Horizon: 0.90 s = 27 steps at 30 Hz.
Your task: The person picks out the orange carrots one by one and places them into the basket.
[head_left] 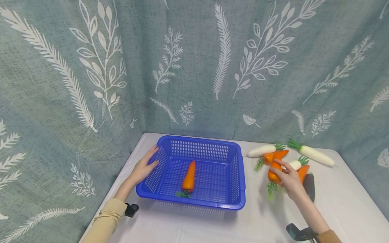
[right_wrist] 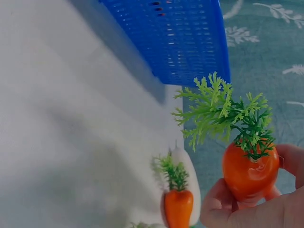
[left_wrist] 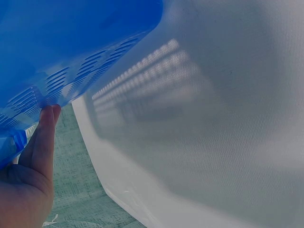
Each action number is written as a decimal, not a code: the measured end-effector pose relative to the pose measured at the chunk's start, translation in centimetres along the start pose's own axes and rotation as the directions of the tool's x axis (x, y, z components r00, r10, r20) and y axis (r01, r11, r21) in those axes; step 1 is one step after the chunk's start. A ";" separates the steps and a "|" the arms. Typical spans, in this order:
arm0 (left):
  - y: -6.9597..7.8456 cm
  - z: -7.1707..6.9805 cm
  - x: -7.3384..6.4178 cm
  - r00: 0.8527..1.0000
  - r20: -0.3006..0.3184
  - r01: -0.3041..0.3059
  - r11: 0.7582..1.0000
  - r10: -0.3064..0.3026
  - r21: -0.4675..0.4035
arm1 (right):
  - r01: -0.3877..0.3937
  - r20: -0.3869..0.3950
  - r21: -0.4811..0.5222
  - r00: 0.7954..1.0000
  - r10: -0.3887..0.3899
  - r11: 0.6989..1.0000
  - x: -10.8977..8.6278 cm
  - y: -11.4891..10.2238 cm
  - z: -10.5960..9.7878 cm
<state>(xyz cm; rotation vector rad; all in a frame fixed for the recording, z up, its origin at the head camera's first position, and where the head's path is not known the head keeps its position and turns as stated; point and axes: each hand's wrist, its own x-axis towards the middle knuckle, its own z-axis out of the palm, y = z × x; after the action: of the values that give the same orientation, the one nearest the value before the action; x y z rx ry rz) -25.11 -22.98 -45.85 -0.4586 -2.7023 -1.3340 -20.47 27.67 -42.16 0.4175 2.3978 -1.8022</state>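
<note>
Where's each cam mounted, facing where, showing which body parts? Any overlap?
Head: head-worn, facing forward and down at blue basket and curtain; shows left grip, right grip, both forearms.
Left wrist: worn there, facing blue basket and white table; shows left grip.
Right wrist: worn there, facing held carrot; shows right grip.
Shared: head and right wrist both show held carrot and blue basket.

This looks like a curtained-off filming corner, in what building I cannot tell, given the leaf-print curtain [head_left: 194, 67] running from nine o'clock through twelve to three, the white bench [head_left: 212, 226] at six and the black wrist camera [head_left: 131, 210] at seven.
</note>
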 end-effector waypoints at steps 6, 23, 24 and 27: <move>0.0 0.0 0.0 1.000 -0.002 -0.001 1.000 0.001 -0.002 | -0.054 0.014 0.019 0.998 0.053 0.998 0.0 -0.2 0.1; 0.1 0.0 -0.2 1.000 -0.001 0.005 1.000 -0.005 0.011 | -0.083 0.049 0.105 0.996 0.078 0.991 -0.4 -0.6 1.3; 0.1 0.0 -0.2 1.000 -0.001 0.005 1.000 -0.005 0.011 | -0.081 0.050 0.105 0.996 0.076 0.991 -0.4 -0.6 1.4; 0.1 0.0 -0.1 1.000 0.001 0.007 1.000 -0.007 0.005 | -0.069 0.048 0.093 0.997 0.065 0.993 -0.5 -0.8 1.8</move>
<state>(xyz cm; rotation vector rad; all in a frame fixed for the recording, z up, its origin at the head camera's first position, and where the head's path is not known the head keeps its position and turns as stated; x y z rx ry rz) -24.98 -22.97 -45.77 -0.4500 -2.7100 -1.3293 -20.30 25.68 -41.79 0.4565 2.2481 -1.8802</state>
